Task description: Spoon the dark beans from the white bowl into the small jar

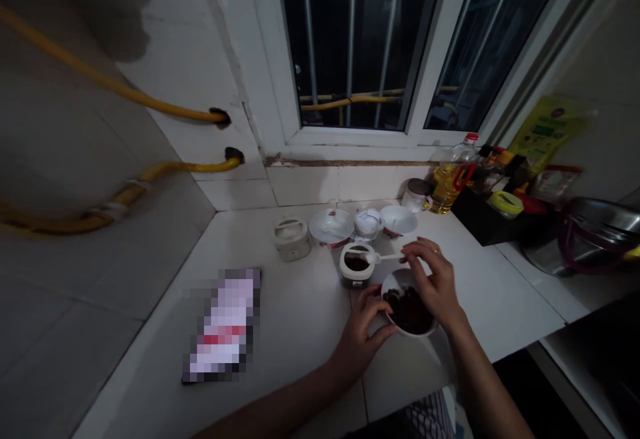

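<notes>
A white bowl (pixel 387 287) full of dark food stands on the white counter (pixel 295 312) near its front edge. My left hand (pixel 364 332) grips the bowl's left rim. My right hand (pixel 434 279) hovers over the bowl, fingers pinched on the handle of a small white spoon (pixel 383 257). The spoon's head rests over an open white jar (pixel 356 264) with dark contents, just behind the bowl.
Behind stand a lidded white jar (pixel 291 236), two white bowls (pixel 331 226) (pixel 399 219), a small lidded pot (pixel 369 223) and a cup (pixel 417 195). An oil bottle (pixel 453 179), a black rack of condiments (pixel 495 216) and a metal pot (pixel 593 232) stand at right. A blurred flat object (pixel 223 326) lies left.
</notes>
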